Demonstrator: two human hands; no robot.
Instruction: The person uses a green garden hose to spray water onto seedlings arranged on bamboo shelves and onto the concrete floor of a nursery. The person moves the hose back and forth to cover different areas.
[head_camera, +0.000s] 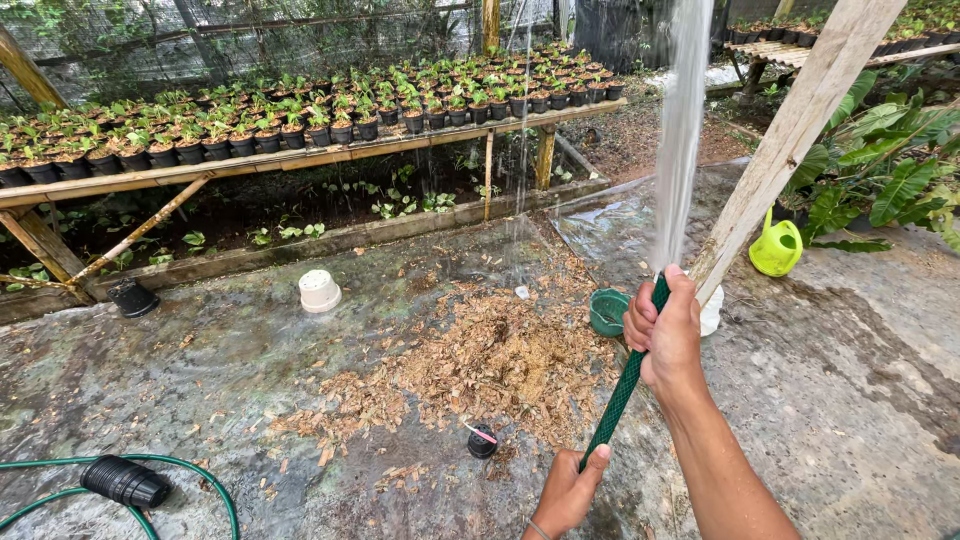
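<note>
My right hand (665, 335) grips the upper end of a green hose (622, 390), its thumb pressed over the nozzle. A jet of water (682, 130) shoots up and away from it toward the plant bench. My left hand (568, 492) holds the same hose lower down, near the bottom edge of the view. The hose slants between the two hands. Rows of small black pots with seedlings (300, 125) fill a long wooden bench (250, 165) at the back.
A pile of dry wood chips (480, 365) lies on the wet concrete. Around it sit a white upturned pot (319, 291), a green pot (608, 312), two black pots (132, 297) (481, 441) and a lime watering can (776, 247). A slanted wooden post (790, 140) stands right; hose coil (125, 482) left.
</note>
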